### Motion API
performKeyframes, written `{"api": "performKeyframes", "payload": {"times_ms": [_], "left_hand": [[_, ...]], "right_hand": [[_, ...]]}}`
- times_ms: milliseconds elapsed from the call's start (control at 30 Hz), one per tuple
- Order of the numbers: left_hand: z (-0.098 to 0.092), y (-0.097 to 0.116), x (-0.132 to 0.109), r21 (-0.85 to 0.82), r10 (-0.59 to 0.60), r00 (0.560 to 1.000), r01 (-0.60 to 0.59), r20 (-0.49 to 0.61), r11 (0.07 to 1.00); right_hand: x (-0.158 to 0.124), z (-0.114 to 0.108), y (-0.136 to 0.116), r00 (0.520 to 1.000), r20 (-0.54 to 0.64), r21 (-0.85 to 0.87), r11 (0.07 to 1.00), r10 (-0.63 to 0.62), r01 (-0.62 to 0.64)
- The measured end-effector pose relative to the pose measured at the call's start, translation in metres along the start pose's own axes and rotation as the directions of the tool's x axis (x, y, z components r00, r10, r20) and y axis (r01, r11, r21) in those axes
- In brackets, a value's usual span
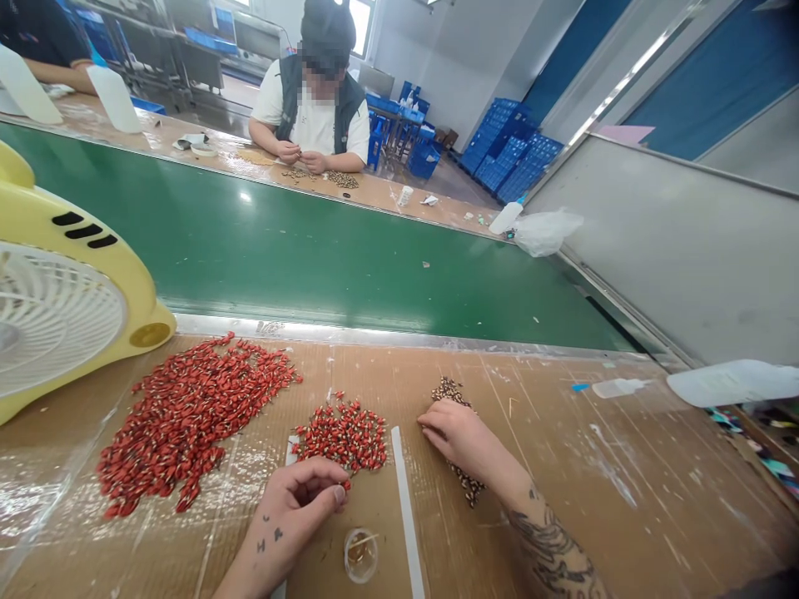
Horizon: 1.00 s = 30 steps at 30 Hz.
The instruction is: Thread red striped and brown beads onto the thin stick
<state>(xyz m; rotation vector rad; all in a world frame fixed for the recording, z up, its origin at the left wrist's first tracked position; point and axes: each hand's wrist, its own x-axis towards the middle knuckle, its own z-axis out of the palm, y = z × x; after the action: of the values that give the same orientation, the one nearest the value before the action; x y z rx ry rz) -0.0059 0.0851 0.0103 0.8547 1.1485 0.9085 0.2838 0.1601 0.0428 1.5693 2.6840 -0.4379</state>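
Observation:
My left hand (pixel 300 512) is closed in a pinch, and a small red piece (pixel 346 484) shows at its fingertips. Just beyond it lies a small pile of red pieces with pale and dark tips (pixel 343 434). My right hand (pixel 459 433) reaches over a pile of small dark-and-gold beads (pixel 448 388), partly covering it. Its thumb and forefinger are pressed together, and whatever sits between them is too small to tell. Near my left hand stands a small clear cup (pixel 360 556) with a thin stick (pixel 363 541) across it.
A large heap of red pieces (pixel 193 416) lies to the left, beside a yellow fan (pixel 134 274). White strips (pixel 407 516) edge the work spot. Bottles (pixel 736 383) lie at right. Across the green belt (pixel 325 241), a co-worker (pixel 312 108) handles small pieces.

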Motion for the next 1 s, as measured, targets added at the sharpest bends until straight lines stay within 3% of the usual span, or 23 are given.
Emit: {"api": "performKeyframes", "payload": {"times_ms": [133,233,300,400,467,533,600,667,800,1000], "left_hand": [[0.000,0.001,0.000,0.007,0.012,1.000,-0.012,-0.015,1.000],[0.000,0.001,0.001,0.015,0.027,0.999,-0.027,-0.019,1.000],[0.000,-0.001,0.002,0.013,0.044,0.998,-0.044,-0.042,0.999],[0.000,-0.004,0.002,-0.004,0.078,0.991,-0.079,-0.106,0.997],[0.000,-0.005,0.002,-0.014,0.114,0.984,-0.117,-0.133,0.993],[0.001,-0.005,0.001,-0.024,0.163,0.977,-0.168,-0.136,0.985],[0.002,-0.006,0.000,-0.024,0.222,0.967,-0.227,-0.126,0.974],[0.002,-0.006,-0.001,-0.003,0.281,0.952,-0.284,-0.117,0.959],[0.004,-0.006,-0.003,0.051,0.368,0.925,-0.365,-0.093,0.930],[0.006,-0.012,-0.005,0.067,0.438,0.898,-0.435,-0.042,0.898]], "right_hand": [[0.003,0.000,0.001,0.999,-0.051,0.054,0.999,0.002,0.001],[-0.003,-0.005,-0.002,0.982,-0.175,0.259,0.966,0.073,-0.026],[-0.008,-0.004,-0.012,0.961,-0.226,0.455,0.890,0.161,-0.042],[-0.012,0.007,-0.041,0.954,-0.200,0.741,0.672,0.223,-0.002],[-0.012,0.021,-0.064,0.965,-0.136,0.884,0.468,0.225,0.016],[-0.010,0.034,-0.084,0.971,-0.041,0.969,0.246,0.237,-0.019],[-0.007,0.043,-0.099,0.966,0.005,0.994,0.108,0.260,-0.034],[-0.004,0.047,-0.108,0.956,-0.049,0.995,0.095,0.290,0.022],[-0.001,0.046,-0.114,0.927,-0.216,0.969,0.183,0.308,0.165],[-0.001,0.046,-0.121,0.905,-0.313,0.929,0.290,0.287,0.230]]}}
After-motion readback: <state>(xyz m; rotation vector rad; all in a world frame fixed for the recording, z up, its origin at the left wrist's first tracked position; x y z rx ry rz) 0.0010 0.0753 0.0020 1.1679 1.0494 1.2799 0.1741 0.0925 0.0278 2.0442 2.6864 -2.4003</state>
